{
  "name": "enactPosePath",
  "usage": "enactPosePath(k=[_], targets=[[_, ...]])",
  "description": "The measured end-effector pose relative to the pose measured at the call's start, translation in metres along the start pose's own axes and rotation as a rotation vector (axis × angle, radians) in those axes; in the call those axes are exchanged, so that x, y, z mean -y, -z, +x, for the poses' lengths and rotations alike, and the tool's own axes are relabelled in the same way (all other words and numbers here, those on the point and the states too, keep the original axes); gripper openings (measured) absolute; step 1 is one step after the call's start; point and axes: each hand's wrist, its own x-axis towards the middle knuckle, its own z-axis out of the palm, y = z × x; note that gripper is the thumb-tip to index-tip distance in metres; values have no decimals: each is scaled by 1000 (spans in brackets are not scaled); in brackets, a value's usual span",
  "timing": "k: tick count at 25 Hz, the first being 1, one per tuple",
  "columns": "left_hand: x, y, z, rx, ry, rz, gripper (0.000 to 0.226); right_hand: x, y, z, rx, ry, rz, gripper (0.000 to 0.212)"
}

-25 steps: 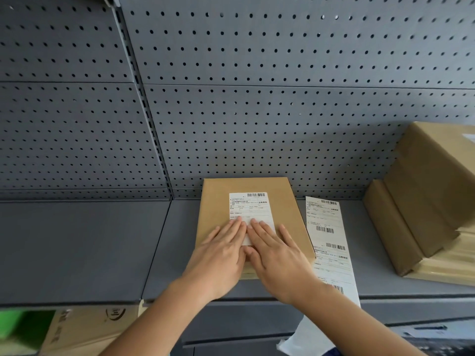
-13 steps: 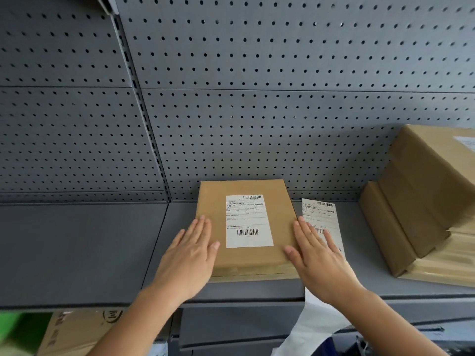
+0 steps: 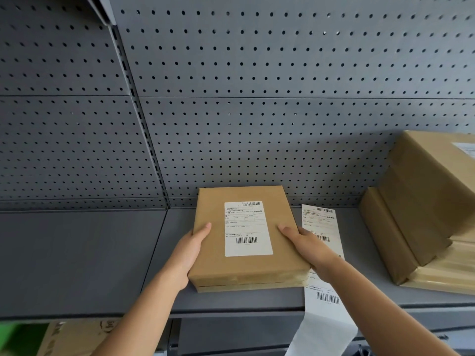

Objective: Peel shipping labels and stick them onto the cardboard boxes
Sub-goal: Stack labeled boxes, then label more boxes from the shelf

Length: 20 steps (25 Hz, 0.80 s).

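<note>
Box (image 3: 213, 263) on shelf (image 3: 77, 253), label (image 3: 248, 228) stuck on its top. Left hand (image 3: 189, 255) grips box's left edge, right hand (image 3: 308, 249) its right edge. Label strip (image 3: 321, 219) lies just right of box, partly under right hand. Risk: lifting box may drag the overhanging strip off.

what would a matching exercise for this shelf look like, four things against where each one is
Things
1. left hand
2. right hand
3. label strip
4. pile of boxes

Places
A. at the far right of the shelf
B. gripping the left edge of the box
C. lying beside the box, its end hanging over the front of the shelf
D. gripping the right edge of the box, above the strip

Pairs: 1-B, 2-D, 3-C, 4-A
</note>
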Motion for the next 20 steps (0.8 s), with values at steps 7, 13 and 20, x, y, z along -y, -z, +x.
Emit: enactPosePath(k=[7,13,20], targets=[[-16,-4,-27,-25,-61,-107,34,13,7,-9,35,72,72,47],[-83,-28,-73,34,-182,-202,25,67,53,-46,-73,232,100,48],[-154,-88,-108,201,-286,-209,31,128,142,-118,-323,334,128,23]])
